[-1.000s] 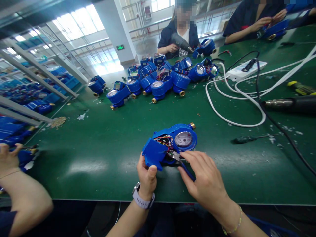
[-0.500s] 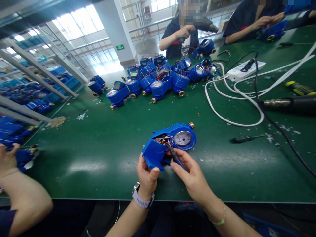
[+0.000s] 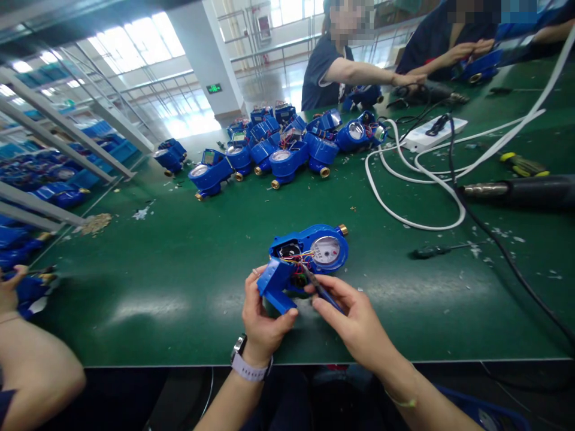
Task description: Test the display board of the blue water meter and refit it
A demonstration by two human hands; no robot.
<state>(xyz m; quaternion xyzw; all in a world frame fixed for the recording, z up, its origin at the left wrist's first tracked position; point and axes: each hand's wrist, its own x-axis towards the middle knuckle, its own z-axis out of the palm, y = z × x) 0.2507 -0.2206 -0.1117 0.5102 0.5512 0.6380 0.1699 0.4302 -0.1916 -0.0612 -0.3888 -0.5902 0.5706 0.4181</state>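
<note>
A blue water meter (image 3: 341, 257) with a round dial and a brass end lies on the green table in front of me. Its compartment is uncovered, showing thin coloured wires (image 3: 294, 258). My left hand (image 3: 260, 326) is closed around the meter's blue cover (image 3: 275, 276), which is tilted off the compartment beside it. In my right hand (image 3: 362, 323) is a pair of pliers with dark blue handles (image 3: 330, 297), gripped between thumb and fingers. The jaws point into the wires at the compartment's edge; whether they pinch a wire I cannot tell.
Several blue water meters (image 3: 287, 161) are heaped at the back. A white power strip (image 3: 433, 133) with looped cables, a heat gun (image 3: 530, 193) and screwdrivers (image 3: 431, 252) lie to the right. Co-workers sit opposite, and another person's arm (image 3: 38, 353) rests at left.
My left hand has swung the cover further off the compartment, exposing more of the inside and the wires. The pliers stay near the wires. Opposite, a co-worker's arm has stretched out, lowering a heat gun.
</note>
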